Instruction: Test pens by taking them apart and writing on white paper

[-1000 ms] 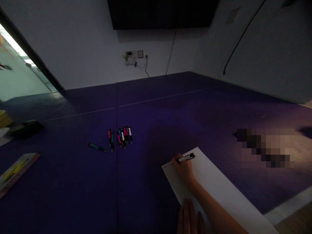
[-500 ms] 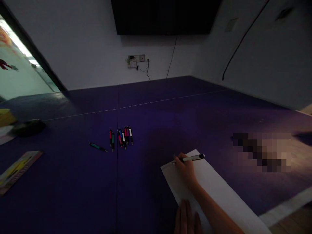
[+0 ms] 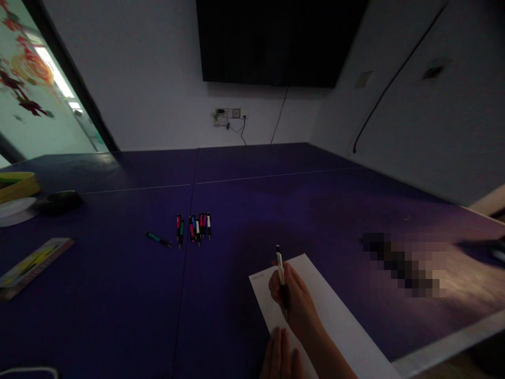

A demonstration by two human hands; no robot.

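My right hand point(image 3: 296, 300) is closed around a white-and-black click pen point(image 3: 280, 266). The pen's upper end points away from me, and its other end is hidden in and behind the fingers. Beneath the hand lies a white sheet of paper point(image 3: 343, 321), turned at an angle on the purple tabletop. Small dark writing point(image 3: 258, 276) shows at the sheet's far left corner, too small to read. My left hand point(image 3: 281, 355) rests flat on the paper's near left edge, fingers stretched out, partly cut off by the frame.
Several coloured pens point(image 3: 198, 229) lie together left of the paper, with a teal pen point(image 3: 158, 239) apart. Farther left are a flat printed box point(image 3: 35, 266), a dark roundish object point(image 3: 61, 201) and a yellow container point(image 3: 19, 185). A blurred-out patch point(image 3: 402, 263) lies right.
The right hand has drawn back from the paper's far left corner, uncovering the writing. The pen has swung from pointing right to pointing away from me. The camera view has tilted up.
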